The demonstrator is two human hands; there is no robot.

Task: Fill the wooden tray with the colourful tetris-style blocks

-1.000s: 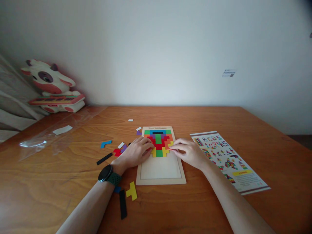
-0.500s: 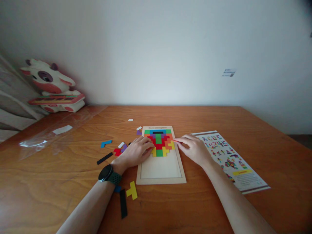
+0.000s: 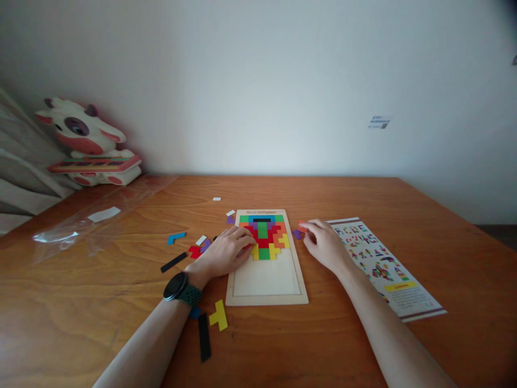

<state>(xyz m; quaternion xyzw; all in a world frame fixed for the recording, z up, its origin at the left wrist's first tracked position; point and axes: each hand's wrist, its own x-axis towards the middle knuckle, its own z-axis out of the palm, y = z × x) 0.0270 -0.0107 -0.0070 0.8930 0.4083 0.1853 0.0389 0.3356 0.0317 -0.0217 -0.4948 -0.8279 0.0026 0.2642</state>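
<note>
Two small pieces, orange piece [image 3: 302,227] pinched by the right hand [image 3: 323,245] and purple piece [image 3: 297,234] touching it, lay just right of the puzzle board [image 3: 266,291], while the left hand [image 3: 224,253] rested flat, grasping nothing, on the board's left edge.

a wooden table [image 3: 363,345] carries a puzzle board [image 3: 266,283], a printed sheet [image 3: 388,269], clear plastic wrap [image 3: 81,226], loose coloured pieces like a yellow piece [image 3: 218,316] and black bar [image 3: 203,338], and a cow toy [image 3: 86,143].

A small orange puzzle piece [image 3: 302,227] sat at the right hand's fingertips, just right of the wooden puzzle board [image 3: 266,280], with a purple piece [image 3: 297,234] lying on the table beside it. The board's upper half was filled with coloured pieces; its lower half lay bare.
</note>
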